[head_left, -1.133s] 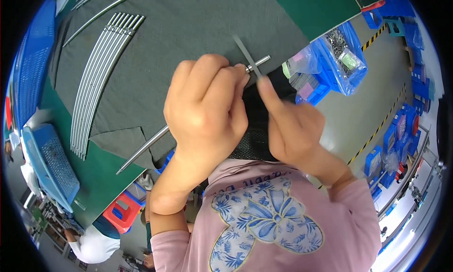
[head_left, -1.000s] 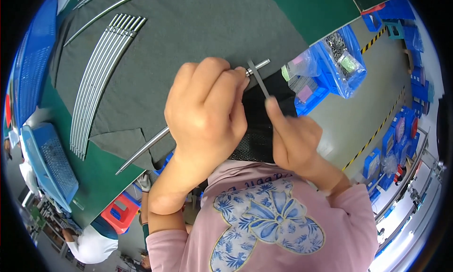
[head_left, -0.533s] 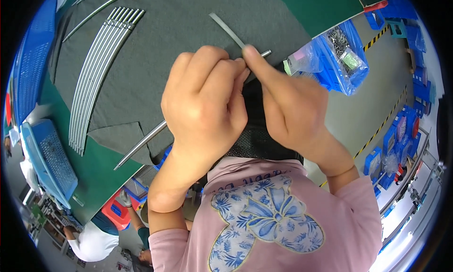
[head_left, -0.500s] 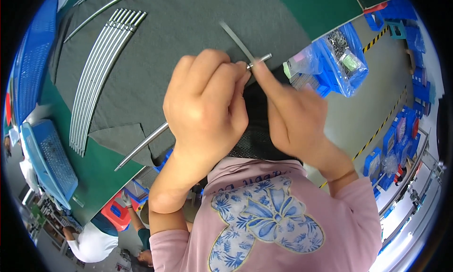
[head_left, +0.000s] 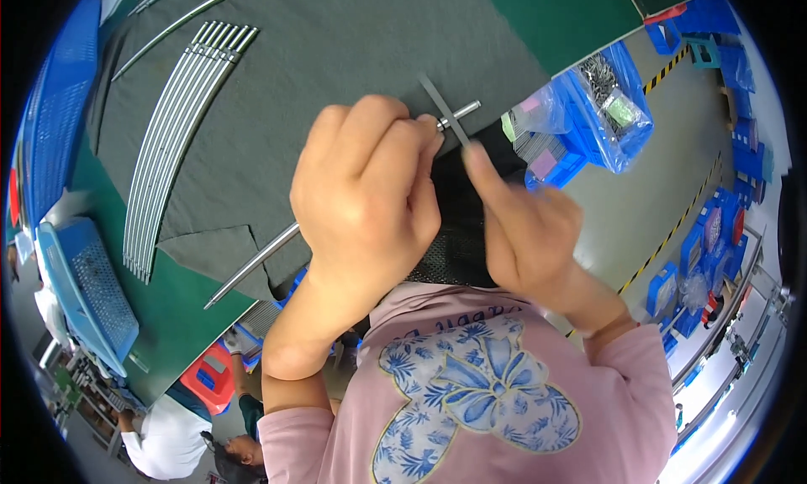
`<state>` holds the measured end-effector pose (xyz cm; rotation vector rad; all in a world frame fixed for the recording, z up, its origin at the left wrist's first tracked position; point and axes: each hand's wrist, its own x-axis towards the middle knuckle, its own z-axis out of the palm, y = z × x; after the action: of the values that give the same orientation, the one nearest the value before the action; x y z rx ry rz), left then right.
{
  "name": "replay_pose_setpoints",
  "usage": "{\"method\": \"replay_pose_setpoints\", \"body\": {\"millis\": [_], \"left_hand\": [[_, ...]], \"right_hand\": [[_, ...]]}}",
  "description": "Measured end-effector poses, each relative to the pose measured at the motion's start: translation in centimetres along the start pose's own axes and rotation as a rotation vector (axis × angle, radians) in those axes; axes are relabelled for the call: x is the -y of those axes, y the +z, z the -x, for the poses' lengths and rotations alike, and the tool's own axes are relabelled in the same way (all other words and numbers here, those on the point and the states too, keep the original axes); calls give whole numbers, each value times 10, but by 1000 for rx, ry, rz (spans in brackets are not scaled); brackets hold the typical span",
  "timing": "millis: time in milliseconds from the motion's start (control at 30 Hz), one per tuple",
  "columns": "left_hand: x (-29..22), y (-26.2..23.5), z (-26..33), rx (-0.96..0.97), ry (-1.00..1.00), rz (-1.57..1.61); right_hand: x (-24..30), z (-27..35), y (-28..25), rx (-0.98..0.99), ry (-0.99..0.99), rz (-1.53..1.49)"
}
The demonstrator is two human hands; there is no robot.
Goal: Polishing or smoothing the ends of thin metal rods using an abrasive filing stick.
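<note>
My left hand (head_left: 366, 181) is closed around a slim shiny metal rod (head_left: 256, 264), which slants from lower left to upper right. The rod's stepped far end sticks out past my fingertips, and its middle is hidden inside the fist. In my right hand (head_left: 534, 232) I grip one end of a narrow flat grey file (head_left: 434, 94), with the thumb stretched along it. The file crosses the rod's far end and appears to touch it. On the left, several similar rods (head_left: 168, 148) lie side by side on the dark grey cloth (head_left: 328, 47).
The cloth covers much of a green table (head_left: 538, 30). At the table's right edge stands a blue bin (head_left: 626, 148) lined with plastic and holding small metal parts. Blue perforated baskets (head_left: 92, 282) sit at left. Other people (head_left: 168, 434) are at lower left, near a red stool (head_left: 208, 379).
The file has slid back toward me across the rod, with my right hand moving slightly down. My left hand and the rod stay nearly in place.
</note>
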<state>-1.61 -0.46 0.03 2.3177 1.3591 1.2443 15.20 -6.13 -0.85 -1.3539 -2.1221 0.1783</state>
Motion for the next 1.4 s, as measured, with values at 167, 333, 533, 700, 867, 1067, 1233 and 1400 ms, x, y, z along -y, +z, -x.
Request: {"method": "replay_pose_setpoints", "body": {"millis": [167,333,533,700,867,1067,1233,1400], "left_hand": [[0,-2,-3,17,-15,28],[1,1,0,15,10,17],[1,0,0,-6,-19,25],[-1,1,-1,-10,4,6],[2,0,-1,-35,-10,17],[1,-1,-2,-11,21,0],[-1,0,1,21,-25,24],[-3,-3,-2,9,10,0]], "right_hand": [[-7,-4,19,-109,-22,-27],[0,-12,10,-72,15,-27],[-5,5,-2,43,-15,32],[-4,-20,4,-34,-34,-64],[-3,5,0,15,-15,10],[-5,-34,8,2,-25,-71],[2,16,7,-31,46,-46],[-3,-32,26,-165,-44,12]]}}
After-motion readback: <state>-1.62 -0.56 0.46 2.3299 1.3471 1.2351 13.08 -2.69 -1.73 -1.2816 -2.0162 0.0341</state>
